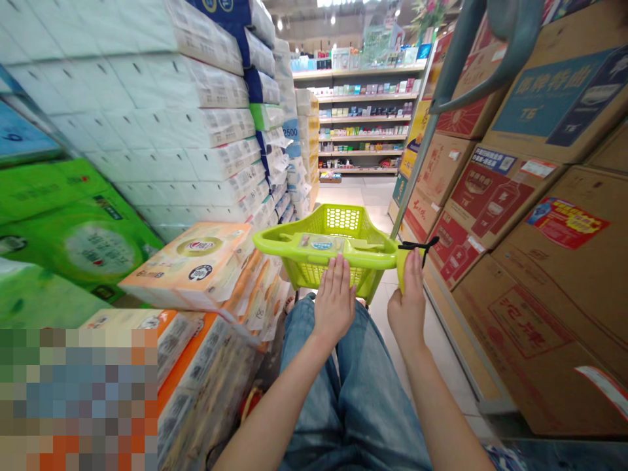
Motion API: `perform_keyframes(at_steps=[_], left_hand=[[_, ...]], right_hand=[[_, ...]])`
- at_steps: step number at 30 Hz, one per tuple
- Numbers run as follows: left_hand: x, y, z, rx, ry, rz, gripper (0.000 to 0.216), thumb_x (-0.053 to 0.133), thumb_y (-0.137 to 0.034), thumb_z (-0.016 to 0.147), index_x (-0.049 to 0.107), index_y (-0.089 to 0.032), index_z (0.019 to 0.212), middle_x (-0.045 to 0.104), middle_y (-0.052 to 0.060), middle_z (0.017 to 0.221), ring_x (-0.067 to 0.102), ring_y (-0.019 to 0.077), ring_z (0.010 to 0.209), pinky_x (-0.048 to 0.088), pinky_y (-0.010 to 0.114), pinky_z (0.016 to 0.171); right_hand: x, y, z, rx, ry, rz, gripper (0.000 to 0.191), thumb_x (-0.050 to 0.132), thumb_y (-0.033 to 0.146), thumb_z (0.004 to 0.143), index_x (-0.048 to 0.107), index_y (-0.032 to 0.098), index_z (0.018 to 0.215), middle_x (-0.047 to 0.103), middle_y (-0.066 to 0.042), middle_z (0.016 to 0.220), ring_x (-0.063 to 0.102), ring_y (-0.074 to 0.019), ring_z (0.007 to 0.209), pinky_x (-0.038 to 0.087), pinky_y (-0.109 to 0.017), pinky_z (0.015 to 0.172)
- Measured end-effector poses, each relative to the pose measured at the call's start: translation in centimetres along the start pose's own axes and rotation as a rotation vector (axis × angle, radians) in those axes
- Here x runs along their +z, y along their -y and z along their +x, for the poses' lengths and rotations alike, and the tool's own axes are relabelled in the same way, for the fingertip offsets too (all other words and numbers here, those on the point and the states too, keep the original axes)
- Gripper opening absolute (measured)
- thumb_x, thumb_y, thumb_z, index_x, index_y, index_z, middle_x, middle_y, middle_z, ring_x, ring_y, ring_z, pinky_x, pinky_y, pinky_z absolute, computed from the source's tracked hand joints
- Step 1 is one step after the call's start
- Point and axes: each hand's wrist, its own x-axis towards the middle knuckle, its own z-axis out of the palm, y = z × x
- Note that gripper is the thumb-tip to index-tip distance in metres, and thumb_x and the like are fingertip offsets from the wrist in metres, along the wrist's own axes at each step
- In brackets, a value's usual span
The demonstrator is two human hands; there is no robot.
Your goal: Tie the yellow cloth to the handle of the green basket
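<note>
A lime-green shopping basket (338, 278) with perforated walls is in front of my knees. My left hand (335, 302) has its fingers stretched out together, their tips at the basket's near rim. Behind them, a clear-fronted label holder lies along that rim. To the right, my right hand (409, 307) is closed, thumb up, around a small yellow item (406, 261) with a black cord tied at its top. Most of that item is covered by my fingers, so its kind does not show. It sits close beside the basket's right end.
Stacked white tissue packs (216, 98) rise on the left, with orange tissue packs (196, 261) lower and nearer. Cardboard cartons (540, 294) line the right side behind a grey metal rail (417, 176). A tiled aisle (353, 191) leads to shelves of small goods (363, 111).
</note>
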Motion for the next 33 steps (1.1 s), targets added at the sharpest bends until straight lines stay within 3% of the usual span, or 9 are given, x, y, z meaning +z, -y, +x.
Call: perform_keyframes(at_steps=[4,9,12,16,22,27,33], left_hand=[[0.0,0.1,-0.1,0.005,0.001,0.005,0.065,0.040,-0.025,0.100,0.014,-0.005,0.155,0.029,0.021,0.160,0.015,0.0282,0.152,0.036,0.046,0.117],[-0.1,0.3,-0.1,0.026,0.014,0.042,0.064,0.038,-0.019,0.099,0.012,-0.005,0.156,0.028,0.020,0.160,0.014,0.0279,0.152,0.036,0.046,0.117],[-0.2,0.3,-0.1,0.029,0.026,0.020,0.065,0.038,-0.017,0.098,0.011,-0.006,0.156,0.025,0.020,0.161,0.011,0.0279,0.152,0.035,0.048,0.118],[0.0,0.1,-0.1,0.006,0.009,-0.030,0.067,0.040,-0.023,0.099,0.010,-0.006,0.156,0.024,0.021,0.161,0.011,0.0278,0.152,0.033,0.047,0.118],[0.3,-0.1,-0.1,-0.009,-0.004,-0.035,0.069,0.041,-0.024,0.100,0.006,-0.007,0.157,0.023,0.020,0.162,0.012,0.0268,0.152,0.032,0.046,0.119],[0.2,0.0,-0.1,-0.007,-0.010,-0.038,0.069,0.040,-0.024,0.100,0.005,-0.005,0.156,0.025,0.021,0.161,0.011,0.0278,0.152,0.034,0.048,0.118],[-0.1,0.3,-0.1,0.020,0.002,-0.029,0.066,0.036,-0.018,0.099,0.006,-0.009,0.157,0.025,0.019,0.161,0.013,0.0281,0.151,0.034,0.048,0.118]], right_hand=[[1.9,2.8,-0.8,0.028,-0.015,-0.053,0.086,0.030,0.000,0.081,0.001,0.021,0.159,0.011,-0.010,0.167,0.004,-0.0239,0.154,0.017,-0.061,0.120],[3.8,6.2,-1.9,-0.079,0.072,-0.151,0.073,0.031,0.010,0.094,0.000,0.022,0.159,0.025,-0.012,0.163,0.010,-0.0218,0.154,0.015,-0.060,0.120],[3.4,6.0,-2.0,-0.143,0.138,-0.167,0.070,0.030,0.010,0.095,0.004,0.022,0.159,0.029,-0.012,0.162,0.013,-0.0199,0.153,0.015,-0.056,0.122],[1.6,3.7,-1.9,-0.216,0.158,-0.188,0.072,0.031,0.006,0.092,0.008,0.022,0.159,0.032,-0.010,0.161,0.014,-0.0184,0.153,0.016,-0.053,0.122],[-0.2,0.6,-0.7,-0.073,0.046,-0.116,0.086,0.029,-0.003,0.078,0.012,0.022,0.159,0.026,-0.010,0.163,0.013,-0.0192,0.153,0.018,-0.055,0.121],[1.6,2.4,-0.7,0.028,-0.034,-0.077,0.084,0.028,0.000,0.080,0.005,0.019,0.159,0.017,-0.012,0.165,0.005,-0.0208,0.154,0.017,-0.059,0.120],[3.6,5.6,-1.9,-0.136,0.078,-0.156,0.073,0.032,0.009,0.093,0.005,0.022,0.159,0.028,-0.011,0.162,0.011,-0.0186,0.153,0.015,-0.057,0.122]])
